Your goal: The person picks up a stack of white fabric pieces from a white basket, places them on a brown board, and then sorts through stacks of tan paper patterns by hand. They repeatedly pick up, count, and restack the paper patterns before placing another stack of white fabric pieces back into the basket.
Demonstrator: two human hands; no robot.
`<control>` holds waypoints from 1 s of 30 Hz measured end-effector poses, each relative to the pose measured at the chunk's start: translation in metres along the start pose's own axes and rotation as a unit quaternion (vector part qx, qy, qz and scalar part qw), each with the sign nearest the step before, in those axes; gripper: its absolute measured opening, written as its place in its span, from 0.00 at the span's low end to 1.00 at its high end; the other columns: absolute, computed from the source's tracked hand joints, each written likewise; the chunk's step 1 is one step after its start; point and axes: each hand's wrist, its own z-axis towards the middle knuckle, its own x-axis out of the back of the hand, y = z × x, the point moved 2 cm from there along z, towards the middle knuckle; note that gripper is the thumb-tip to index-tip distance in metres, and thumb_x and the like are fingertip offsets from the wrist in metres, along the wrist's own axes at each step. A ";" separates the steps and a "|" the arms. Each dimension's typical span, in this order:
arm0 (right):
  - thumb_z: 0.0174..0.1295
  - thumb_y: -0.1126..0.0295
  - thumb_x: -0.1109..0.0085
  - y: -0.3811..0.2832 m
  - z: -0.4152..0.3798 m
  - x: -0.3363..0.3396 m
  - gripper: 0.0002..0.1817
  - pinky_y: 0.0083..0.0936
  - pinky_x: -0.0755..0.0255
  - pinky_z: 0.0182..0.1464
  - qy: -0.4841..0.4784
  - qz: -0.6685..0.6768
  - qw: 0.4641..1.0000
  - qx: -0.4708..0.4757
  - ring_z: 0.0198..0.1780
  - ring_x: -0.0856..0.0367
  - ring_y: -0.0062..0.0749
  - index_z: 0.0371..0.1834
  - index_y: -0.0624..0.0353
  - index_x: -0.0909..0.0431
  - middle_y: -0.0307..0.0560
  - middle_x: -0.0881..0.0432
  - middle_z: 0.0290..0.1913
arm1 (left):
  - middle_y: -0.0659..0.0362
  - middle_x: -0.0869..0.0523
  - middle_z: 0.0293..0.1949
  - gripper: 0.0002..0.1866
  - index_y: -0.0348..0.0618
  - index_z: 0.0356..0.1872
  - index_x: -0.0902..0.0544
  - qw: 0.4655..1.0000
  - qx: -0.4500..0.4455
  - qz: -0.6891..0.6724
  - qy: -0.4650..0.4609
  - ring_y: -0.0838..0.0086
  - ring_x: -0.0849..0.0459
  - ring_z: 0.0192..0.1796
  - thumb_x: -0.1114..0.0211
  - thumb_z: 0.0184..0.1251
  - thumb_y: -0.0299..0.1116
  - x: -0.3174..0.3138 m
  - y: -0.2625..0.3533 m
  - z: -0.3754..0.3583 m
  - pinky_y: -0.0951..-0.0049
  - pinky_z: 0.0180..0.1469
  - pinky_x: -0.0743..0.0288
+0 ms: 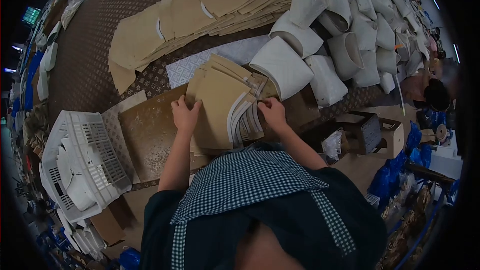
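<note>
In front of my apron lies a small stack of tan, curved sheets (215, 97) with white strips (236, 111) along their right ends, fanned one over another. My left hand (185, 115) grips the left edge of this stack, thumb on the near side and fingers bent. At the opposite edge, beside the white strips, my right hand (273, 114) is closed in a pinch on the sheets. How many layers each hand holds is hidden. Under the stack is a worn brown board (145, 130) with pale flecks on it.
A long overlapping row of tan sheets (175, 17) lies farther back on the patterned table cover (80, 45). White quilted tube-like pieces (282, 67) are heaped at the right. A white plastic basket (107, 155) stands at the left, an open-sided box (362, 130) at the right.
</note>
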 end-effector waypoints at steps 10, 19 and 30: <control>0.49 0.60 0.33 0.003 -0.025 -0.029 0.23 0.36 0.23 0.45 -0.040 0.025 0.998 -0.047 0.41 0.16 0.45 0.44 0.66 0.20 0.55 0.15 0.37 | 0.46 0.26 0.52 0.32 0.39 0.53 0.24 0.999 0.013 0.006 -0.038 0.51 0.21 0.51 0.31 0.56 0.54 0.008 0.007 0.017 0.55 0.50 0.24; 0.53 0.62 0.31 0.006 -0.031 -0.041 0.23 0.31 0.24 0.46 -0.129 0.191 0.969 -0.085 0.42 0.17 0.34 0.47 0.67 0.21 0.48 0.16 0.40 | 0.46 0.23 0.48 0.29 0.36 0.49 0.21 0.997 -0.077 0.025 0.010 0.49 0.25 0.53 0.32 0.57 0.52 0.001 -0.009 0.014 0.57 0.57 0.29; 0.55 0.58 0.30 -0.016 0.003 -0.084 0.29 0.29 0.29 0.56 -0.239 0.334 0.908 -0.078 0.50 0.21 0.31 0.55 0.66 0.23 0.47 0.18 0.48 | 0.43 0.17 0.40 0.33 0.28 0.43 0.22 0.996 -0.048 -0.066 -0.043 0.50 0.18 0.44 0.27 0.49 0.52 -0.017 -0.012 0.027 0.58 0.50 0.25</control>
